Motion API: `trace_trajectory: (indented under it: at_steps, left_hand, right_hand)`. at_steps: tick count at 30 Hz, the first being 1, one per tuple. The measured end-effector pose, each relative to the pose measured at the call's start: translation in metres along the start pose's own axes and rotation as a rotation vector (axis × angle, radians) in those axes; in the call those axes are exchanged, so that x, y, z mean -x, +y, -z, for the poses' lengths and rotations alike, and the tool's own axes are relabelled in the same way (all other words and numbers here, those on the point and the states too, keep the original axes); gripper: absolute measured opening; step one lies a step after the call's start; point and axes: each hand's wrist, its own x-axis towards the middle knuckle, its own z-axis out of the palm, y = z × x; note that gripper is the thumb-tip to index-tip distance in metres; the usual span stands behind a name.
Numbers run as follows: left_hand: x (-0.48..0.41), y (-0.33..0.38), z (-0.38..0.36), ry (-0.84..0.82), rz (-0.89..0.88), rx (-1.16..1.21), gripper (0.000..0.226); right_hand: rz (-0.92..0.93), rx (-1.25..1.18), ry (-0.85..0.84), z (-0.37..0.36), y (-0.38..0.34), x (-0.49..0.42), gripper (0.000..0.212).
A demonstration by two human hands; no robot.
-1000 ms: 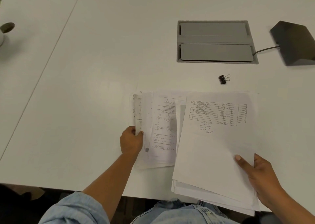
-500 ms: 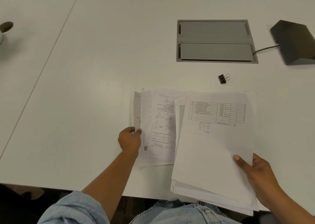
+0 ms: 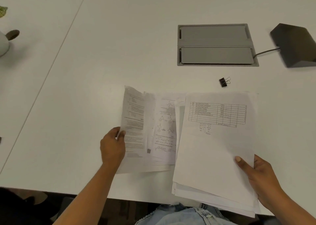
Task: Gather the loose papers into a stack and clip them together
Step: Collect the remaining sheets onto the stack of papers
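Observation:
My right hand (image 3: pixel 259 177) holds a thick stack of white papers (image 3: pixel 213 156) by its lower right corner; the top sheet bears a printed table. The stack hangs over the table's near edge. My left hand (image 3: pixel 112 146) pinches the left edge of a printed text sheet (image 3: pixel 135 122), lifted and tilted up off the other loose papers (image 3: pixel 164 135) with diagrams lying beneath it. A black binder clip (image 3: pixel 224 82) lies on the white table (image 3: pixel 102 62) beyond the papers, untouched.
A grey recessed cable box (image 3: pixel 214 44) sits in the table behind the clip. A dark wedge-shaped device (image 3: pixel 294 45) with a cable stands at the far right. A white pot (image 3: pixel 3 43) is at the left edge.
My left hand has lifted the left-hand sheet so its face turns up and its top edge rises. The right hand's stack has barely moved.

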Motion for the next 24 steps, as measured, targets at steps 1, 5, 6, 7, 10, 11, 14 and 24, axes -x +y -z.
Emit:
trace_trajectory:
  at_steps: [1,5,6,7,10,11,14,24]
  left_hand:
    - [-0.001,-0.002,0.006,0.021,-0.006,-0.017,0.026]
    - [-0.004,-0.009,0.033,0.131,-0.003,0.011,0.023]
    - [-0.006,-0.011,0.04,0.16,0.003,0.051,0.023]
    - [-0.007,-0.012,0.047,0.188,0.006,0.093,0.022]
    - [-0.007,-0.01,0.071,0.244,0.002,0.171,0.023]
    - [-0.007,-0.008,0.079,0.264,-0.007,0.181,0.022]
    - [-0.007,-0.004,0.102,0.341,-0.049,0.201,0.019]
    - [0.018,0.05,0.091,-0.037,0.055,0.783,0.022]
  right_hand:
    - [0.0,-0.004,0.003,0.0,0.0,0.0,0.014]
    - [-0.007,-0.019,0.0,-0.003,-0.002,0.002,0.017]
    - [0.003,-0.027,-0.009,-0.003,-0.001,0.003,0.032]
    - [0.01,-0.021,-0.015,-0.002,0.0,0.002,0.057]
    - [0.004,-0.024,-0.041,0.0,0.004,0.001,0.094]
    - [0.007,-0.027,-0.045,0.001,0.006,0.0,0.092]
    - [0.01,-0.028,-0.027,-0.001,0.006,-0.002,0.049]
    - [-0.037,-0.034,-0.043,-0.026,0.005,-0.015,0.013]
